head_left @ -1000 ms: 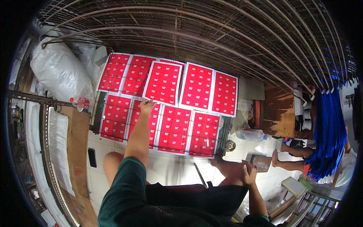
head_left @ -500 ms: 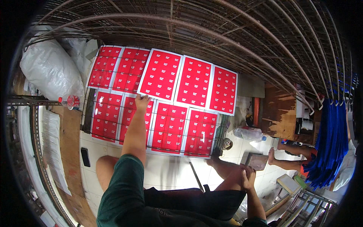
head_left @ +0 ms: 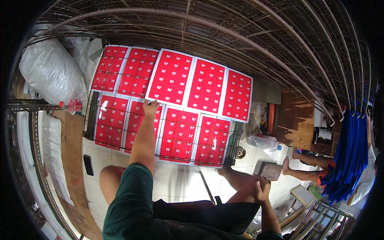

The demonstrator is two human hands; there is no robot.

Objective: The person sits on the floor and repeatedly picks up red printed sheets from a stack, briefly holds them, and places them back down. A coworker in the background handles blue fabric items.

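My left hand (head_left: 151, 107) reaches forward to the near left corner of a red sheet with a white border and small white print (head_left: 171, 78). Its fingers look closed on that corner, though the fingertips are partly hidden. This sheet and two more red sheets (head_left: 207, 86) beside it lie on top of a dark wire rack (head_left: 172, 157). Under the rack's wires, several similar red sheets (head_left: 109, 122) show. My right hand (head_left: 263, 189) rests on my right knee, away from the sheets, holding nothing, its fingers laid over the knee.
Stacked wire racks (head_left: 240, 30) arch overhead. A white plastic sack (head_left: 52, 72) and a red-labelled bottle (head_left: 75, 105) are at left, a phone (head_left: 89, 165) on the floor. At right lie a clear bottle (head_left: 264, 142) and hanging blue strips (head_left: 347, 156), beside another person's legs (head_left: 306, 170).
My left hand stays at the sheet's corner and my right hand stays on the knee. The overhead racks and the blue strips sit slightly differently in the picture.
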